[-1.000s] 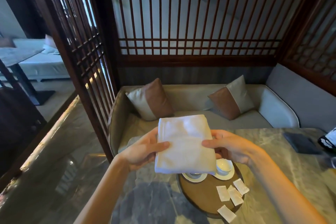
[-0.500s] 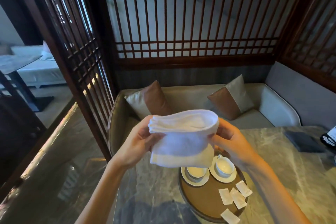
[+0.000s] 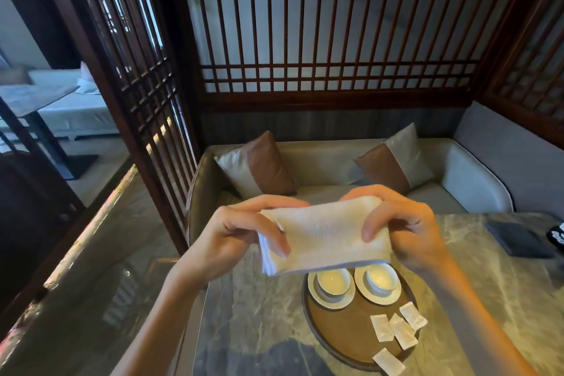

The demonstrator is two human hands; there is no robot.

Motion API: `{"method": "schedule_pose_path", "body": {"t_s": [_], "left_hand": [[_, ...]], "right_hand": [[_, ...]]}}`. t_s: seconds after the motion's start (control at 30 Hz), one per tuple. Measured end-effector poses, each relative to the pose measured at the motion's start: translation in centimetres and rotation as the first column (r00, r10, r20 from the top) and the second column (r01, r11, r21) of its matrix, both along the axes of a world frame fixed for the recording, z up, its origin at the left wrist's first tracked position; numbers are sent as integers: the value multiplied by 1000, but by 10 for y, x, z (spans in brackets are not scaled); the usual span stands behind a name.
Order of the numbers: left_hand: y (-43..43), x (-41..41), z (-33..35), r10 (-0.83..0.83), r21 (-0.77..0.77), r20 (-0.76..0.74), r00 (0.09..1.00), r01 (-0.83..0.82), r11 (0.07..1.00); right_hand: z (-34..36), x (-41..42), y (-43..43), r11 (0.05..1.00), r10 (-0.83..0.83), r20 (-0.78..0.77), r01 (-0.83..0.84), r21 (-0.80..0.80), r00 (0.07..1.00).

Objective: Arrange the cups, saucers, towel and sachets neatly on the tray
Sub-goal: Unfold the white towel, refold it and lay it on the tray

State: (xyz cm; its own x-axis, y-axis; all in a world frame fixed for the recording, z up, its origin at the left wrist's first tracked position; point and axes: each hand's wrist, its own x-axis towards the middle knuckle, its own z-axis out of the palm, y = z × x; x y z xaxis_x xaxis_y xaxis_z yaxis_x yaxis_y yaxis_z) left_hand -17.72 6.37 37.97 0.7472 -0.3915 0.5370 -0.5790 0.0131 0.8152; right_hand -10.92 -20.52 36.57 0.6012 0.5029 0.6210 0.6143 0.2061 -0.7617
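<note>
Here, in the head view, you hold the white towel in the air above the far edge of the round wooden tray, clear of everything on it. Your left hand grasps the towel's left end, thumb on the near face and fingers behind; your right hand grasps the right end in the same way, so that the cloth is stretched flat between the two grips, probably to set its fold before it goes down. The layered edges show at the lower left corner, which suggests that the towel is folded several times over. Below it, two cups each sit in a saucer, the left cup and the right cup side by side at the far end of the tray. Three sachets lie overlapping near the right rim, and a fourth sachet lies across the near rim, partly off the tray. The bare middle and left of the tray look like the likely room for the towel. The tray rests on a grey marble table.
</note>
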Motion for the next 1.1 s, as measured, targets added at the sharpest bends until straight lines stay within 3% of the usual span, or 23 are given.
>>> {"method": "schedule_pose_path", "body": {"t_s": [0.17, 0.37, 0.47, 0.57, 0.63, 0.67, 0.73, 0.83, 0.97, 1.03, 1.1], "left_hand": [[-6, 9, -12, 100, -78, -31, 994, -102, 992], [-17, 19, -24, 104, -205, -161, 981, -136, 969], [-22, 26, -36, 152, -181, -177, 972, -184, 966], [-24, 30, -51, 221, -175, -194, 956, -256, 951], [-25, 32, -60, 272, -171, -208, 940, -309, 936], [-25, 33, -63, 294, -167, -219, 930, -332, 928], [-26, 33, -68, 318, -164, -230, 920, -359, 919], [-25, 30, -71, 334, -160, -226, 915, -373, 914], [-27, 26, -73, 355, -117, -229, 906, -388, 914], [-29, 24, -75, 348, -109, -295, 890, -393, 913], [-29, 21, -78, 237, -198, -423, 875, -345, 918]], "right_hand": [[2, -2, 9, 993, -117, 110, 115, 22, 987], [-5, -1, 8, 984, -177, 42, 177, 4, 983], [-18, 5, 1, 987, -160, -270, 156, -34, 949], [-36, 3, -6, 989, 57, -686, 50, 136, 725], [-43, 0, -4, 982, 123, -805, 46, 183, 580], [-45, -2, -3, 989, 99, -825, 36, 144, 557], [-47, -5, 2, 1000, -3, -825, 24, 13, 565], [-45, -12, 3, 982, -172, -741, 54, -181, 650], [-45, -15, 1, 945, -318, -629, 181, -273, 710], [-47, -15, 4, 919, -383, -586, 234, -316, 714], [-50, -15, 8, 899, -433, -578, 283, -335, 692]]}}
